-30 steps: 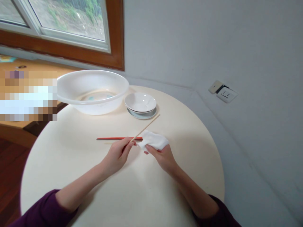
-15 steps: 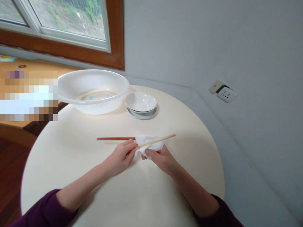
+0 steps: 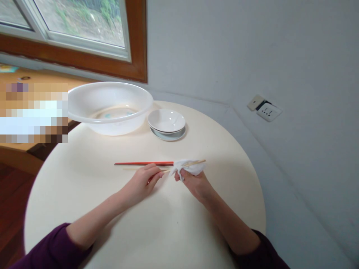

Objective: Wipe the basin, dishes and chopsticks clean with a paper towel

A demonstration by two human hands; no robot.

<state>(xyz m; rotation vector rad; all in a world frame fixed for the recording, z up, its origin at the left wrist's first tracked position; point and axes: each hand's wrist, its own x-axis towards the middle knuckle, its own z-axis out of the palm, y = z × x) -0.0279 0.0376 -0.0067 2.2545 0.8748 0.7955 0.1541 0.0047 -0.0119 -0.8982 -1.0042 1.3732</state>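
My left hand [image 3: 141,183] pinches one end of a pale wooden chopstick [image 3: 199,161] that points to the right. My right hand [image 3: 193,182] is closed on a white cloth [image 3: 190,168], and the cloth is wrapped round the far part of that chopstick. A red chopstick [image 3: 143,163] lies flat on the round cream table [image 3: 92,186] just beyond my left hand, with another pale stick partly hidden beside it.
A large translucent white basin [image 3: 109,106] stands at the back of the table. A stack of small white dishes [image 3: 166,123] sits to its right. A wall with a socket plate [image 3: 265,108] runs close along the table's right edge. A window is at the top left.
The pale chopstick swung from pointing up-right to lying nearly level. My right hand closed the cloth round it and slid toward its right tip.
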